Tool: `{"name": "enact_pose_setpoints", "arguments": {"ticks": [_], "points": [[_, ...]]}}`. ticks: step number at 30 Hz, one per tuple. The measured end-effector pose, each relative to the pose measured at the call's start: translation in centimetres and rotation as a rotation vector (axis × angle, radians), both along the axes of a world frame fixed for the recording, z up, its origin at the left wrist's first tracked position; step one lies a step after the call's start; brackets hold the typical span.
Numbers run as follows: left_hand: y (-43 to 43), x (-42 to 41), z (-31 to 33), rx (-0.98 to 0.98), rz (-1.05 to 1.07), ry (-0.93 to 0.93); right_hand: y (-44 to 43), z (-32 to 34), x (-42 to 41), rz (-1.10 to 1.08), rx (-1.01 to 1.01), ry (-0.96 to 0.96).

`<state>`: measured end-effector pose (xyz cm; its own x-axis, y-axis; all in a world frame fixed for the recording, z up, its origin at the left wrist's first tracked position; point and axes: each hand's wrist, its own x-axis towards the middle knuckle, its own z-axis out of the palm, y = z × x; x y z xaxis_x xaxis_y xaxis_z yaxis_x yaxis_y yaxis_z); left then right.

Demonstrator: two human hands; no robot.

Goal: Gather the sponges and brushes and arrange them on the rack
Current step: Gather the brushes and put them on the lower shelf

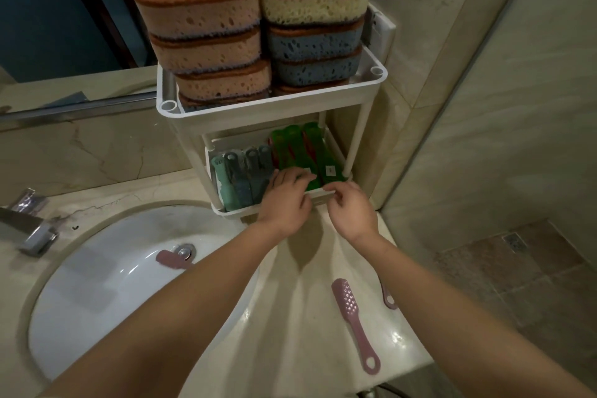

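— How is your grip at this moment?

— My left hand (284,200) lies with rather straight fingers on the near ends of the green brushes (310,145). It touches them from above and does not close around them. My right hand (350,208) is just beside it, with the fingers curled at the front rim of the lower shelf (226,211). If they pinch the rim or a brush, I cannot tell.

— And where do these things lie?

— The green brushes lie side by side in the right part of the lower shelf. In the left part are the grey and teal brushes (240,171), also in a row, with the ends that have holes toward the back. A pink brush (353,323) lies on the counter (290,349) between my forearms, near the front edge. A second pink brush (389,299) is near it, half hidden under my right forearm. A pink piece (172,260) lies in the sink (97,284) beside the drain, partly covered by my left forearm.

— And the sponges (200,10)?

— They stand in two stacks on the top shelf of the white rack (368,87), brown sides up. The mirror (64,10) behind shows them again. The tap (29,226) is at the far left of the counter.
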<state>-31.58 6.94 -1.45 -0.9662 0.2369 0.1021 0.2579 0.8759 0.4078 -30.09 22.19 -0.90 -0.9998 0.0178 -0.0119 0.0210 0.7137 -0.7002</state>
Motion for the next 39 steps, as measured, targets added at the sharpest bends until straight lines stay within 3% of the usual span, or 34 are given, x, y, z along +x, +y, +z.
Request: {"name": "enact_pose_setpoints", "arguments": {"ticks": [4,9,14,23,29,34,37,39], "points": [[1.9,4.4,-0.2,0.106,-0.045,-0.022,1.8,-1.2,3.6,-0.032,-0.009,-0.022],[4.0,8.6,-1.9,0.065,-0.099,-0.118,3.8,-2.6,8.1,-0.083,-0.008,-0.120],[5.3,11.5,-3.7,0.020,0.055,-0.369,4.8,-4.1,10.9,0.004,0.023,-0.372],[5.3,13.2,-5.8,0.174,0.174,-0.611,4.2,-5.2,13.0,-0.041,0.098,-0.448],[6.8,12.3,-5.7,0.630,0.283,-0.741,4.3,-4.8,11.7,-0.202,-0.302,-0.427],[7.9,11.3,-3.8,0.942,0.338,-0.923,5.4,-3.5,10.3,-0.208,-0.612,-0.428],[8.4,11.0,-3.8,0.938,0.277,-0.922,5.9,-3.1,9.7,-0.175,-0.691,-0.458],[8.6,11.1,-4.0,0.900,0.271,-0.867,6.3,-3.6,9.3,-0.203,-0.641,-0.406]]}}
